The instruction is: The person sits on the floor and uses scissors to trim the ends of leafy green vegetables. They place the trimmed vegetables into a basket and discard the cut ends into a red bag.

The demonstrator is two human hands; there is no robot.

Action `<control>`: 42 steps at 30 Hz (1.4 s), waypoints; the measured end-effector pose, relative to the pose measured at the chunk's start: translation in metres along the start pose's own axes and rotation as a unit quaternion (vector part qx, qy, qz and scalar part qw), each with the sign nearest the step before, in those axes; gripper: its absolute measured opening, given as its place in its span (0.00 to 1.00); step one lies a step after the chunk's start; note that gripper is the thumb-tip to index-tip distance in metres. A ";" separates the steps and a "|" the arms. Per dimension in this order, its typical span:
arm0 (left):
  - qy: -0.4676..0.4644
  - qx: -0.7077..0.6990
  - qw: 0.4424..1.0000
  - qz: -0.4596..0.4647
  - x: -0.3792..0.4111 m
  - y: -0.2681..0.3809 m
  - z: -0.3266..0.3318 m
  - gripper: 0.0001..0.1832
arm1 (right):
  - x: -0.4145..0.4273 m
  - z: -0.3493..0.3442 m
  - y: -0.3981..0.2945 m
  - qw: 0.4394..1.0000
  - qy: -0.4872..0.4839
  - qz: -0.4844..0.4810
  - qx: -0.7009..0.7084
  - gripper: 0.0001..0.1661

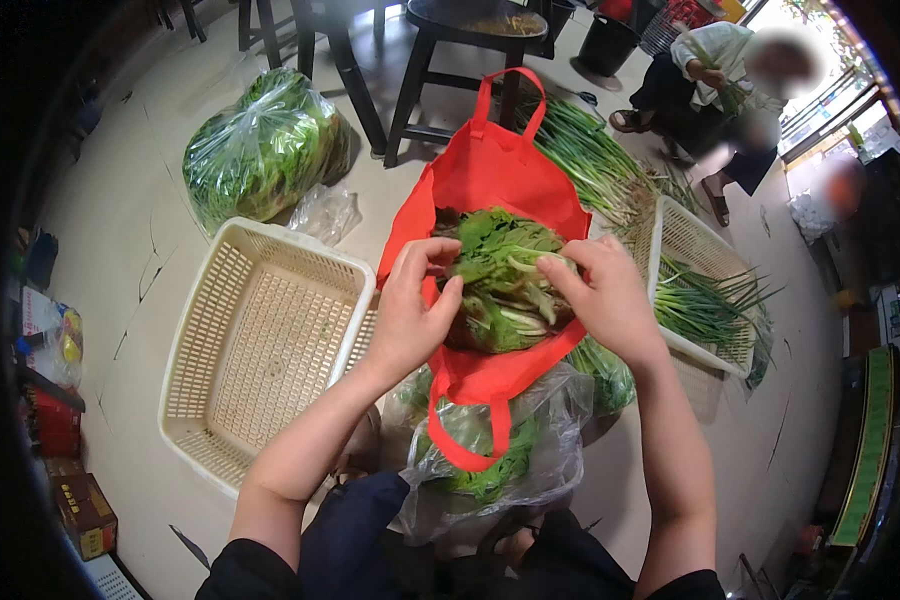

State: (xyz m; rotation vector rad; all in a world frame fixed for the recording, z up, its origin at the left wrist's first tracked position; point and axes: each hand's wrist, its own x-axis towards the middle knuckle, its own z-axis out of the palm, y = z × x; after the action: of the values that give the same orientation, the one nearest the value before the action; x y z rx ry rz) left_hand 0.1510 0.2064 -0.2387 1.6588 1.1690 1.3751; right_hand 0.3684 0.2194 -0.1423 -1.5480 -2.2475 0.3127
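A red fabric tote bag (521, 169) stands open in front of me, its near handle hanging down over a clear plastic bag of greens (506, 457). Inside the tote lies a heap of leafy greens (495, 300), some leaves dark and wilted. My right hand (611, 289) pinches a pale-stemmed leafy green (529, 259) between thumb and fingers at the heap's right side. On the left edge of the heap is my left hand (420, 300), thumb and forefinger apart, with no held piece visible between them.
A white plastic basket (270, 322) sits at left, beside a clear bag of leafy greens (270, 150). Scallions (585, 157) lie behind the tote; another basket (667, 225) at right holds more. A wooden stool (476, 22) stands behind. A person (720, 67) handling scallions sits at upper right.
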 end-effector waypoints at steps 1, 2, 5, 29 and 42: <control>0.003 -0.025 1.000 0.017 0.006 0.005 -0.001 0.19 | -0.001 -0.012 -0.005 0.999 -0.010 0.015 0.027 0.17; -0.020 -0.064 0.998 0.002 0.010 0.014 -0.003 0.19 | -0.003 -0.023 -0.011 0.998 -0.019 0.029 0.054 0.19; -0.117 -0.170 0.978 -0.002 0.027 0.054 0.001 0.20 | -0.015 -0.051 -0.015 0.985 -0.005 0.074 0.156 0.24; -0.031 -0.483 0.855 -0.189 0.051 0.140 0.032 0.07 | -0.122 0.082 -0.019 0.699 0.032 0.239 0.673 0.45; 0.143 -0.613 0.751 -0.199 0.044 0.027 -0.040 0.10 | -0.126 0.075 -0.004 0.618 -0.126 0.276 0.726 0.21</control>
State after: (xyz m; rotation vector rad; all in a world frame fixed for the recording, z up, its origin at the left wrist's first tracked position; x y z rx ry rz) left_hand 0.1192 0.2354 -0.1896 0.2385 0.4233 1.5578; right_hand 0.3716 0.1037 -0.2323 -1.0321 -0.7291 1.9689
